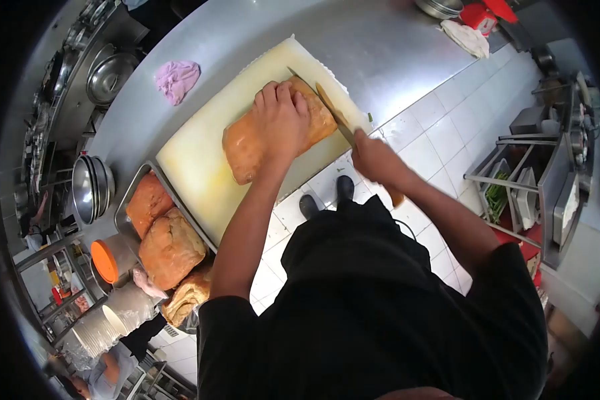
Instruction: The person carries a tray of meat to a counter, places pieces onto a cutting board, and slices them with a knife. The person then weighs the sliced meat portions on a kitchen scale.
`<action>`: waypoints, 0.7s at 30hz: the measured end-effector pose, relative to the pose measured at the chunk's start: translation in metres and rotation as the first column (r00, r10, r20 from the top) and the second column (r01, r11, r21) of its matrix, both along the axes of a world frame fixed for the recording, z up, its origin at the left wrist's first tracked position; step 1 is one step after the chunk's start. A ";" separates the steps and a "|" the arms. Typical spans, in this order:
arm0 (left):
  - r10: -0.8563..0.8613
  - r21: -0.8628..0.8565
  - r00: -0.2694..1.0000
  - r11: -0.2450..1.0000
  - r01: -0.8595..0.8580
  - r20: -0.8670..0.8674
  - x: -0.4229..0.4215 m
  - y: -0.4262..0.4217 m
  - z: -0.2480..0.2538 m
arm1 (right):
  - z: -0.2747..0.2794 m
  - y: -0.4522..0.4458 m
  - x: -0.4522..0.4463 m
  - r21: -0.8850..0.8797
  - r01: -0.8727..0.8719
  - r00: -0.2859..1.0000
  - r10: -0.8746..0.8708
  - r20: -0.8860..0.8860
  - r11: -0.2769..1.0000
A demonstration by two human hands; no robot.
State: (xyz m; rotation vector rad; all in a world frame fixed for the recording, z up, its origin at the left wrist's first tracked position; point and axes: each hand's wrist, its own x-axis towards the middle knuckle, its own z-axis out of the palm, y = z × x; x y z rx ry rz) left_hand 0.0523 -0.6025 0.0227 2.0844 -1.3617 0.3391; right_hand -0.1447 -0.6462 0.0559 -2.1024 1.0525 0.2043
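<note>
A thick orange-brown slab of cooked meat [242,148] lies slantwise on a pale cutting board [190,160]. My left hand [281,120] presses on top of the slab, its fingers bent over the meat and pinning it down. In my right hand [375,157] is a long knife [346,131], gripped by its handle. Its blade runs along the slab's right end, its tip showing just past the meat's far edge. A narrow golden strip shows along the blade; whether it is a slice or a reflection is unclear.
Left of the board, a metal tray [121,215] holds more meat pieces [172,250]. Beyond it stand stacked metal bowls [87,190] and an orange-lidded container [105,261]. A pink cloth [177,81] lies on the steel table [227,40]. A red scale [481,21] sits far right.
</note>
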 end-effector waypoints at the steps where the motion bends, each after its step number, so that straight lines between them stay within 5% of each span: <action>1: 0.002 0.024 1.000 1.000 -0.002 -0.019 -0.001 0.002 0.001 | 0.012 -0.013 0.015 0.115 0.030 0.999 -0.032 0.022 0.993; 10: -0.140 -0.089 0.990 0.986 0.142 0.024 -0.007 0.014 0.017 | 0.019 -0.049 0.026 0.156 0.083 0.962 -0.120 0.246 0.984; 21: -0.197 0.075 0.980 0.978 0.196 0.005 -0.055 0.017 0.015 | 0.005 -0.080 0.013 0.347 0.223 0.898 -0.331 0.291 0.911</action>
